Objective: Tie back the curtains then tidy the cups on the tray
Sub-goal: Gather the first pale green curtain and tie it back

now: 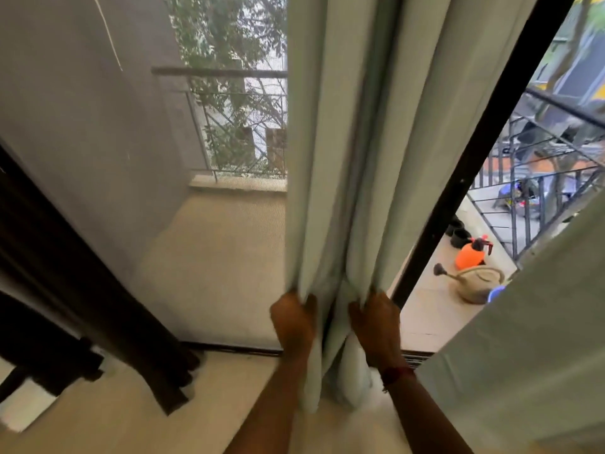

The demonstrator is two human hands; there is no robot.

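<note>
The pale green curtain [370, 142] is matt woven cloth; far right, the orange sprayer [470, 255] looks smooth plastic, the railing [537, 188] dark metal.

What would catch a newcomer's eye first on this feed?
The pale green curtain hangs gathered down the middle of the frame, with the left hand and right hand both gripping its folds low down. At the right, out on the balcony floor, a bright orange sprayer stands just behind a beige watering can. A dark curtain drapes along the left edge.
</note>
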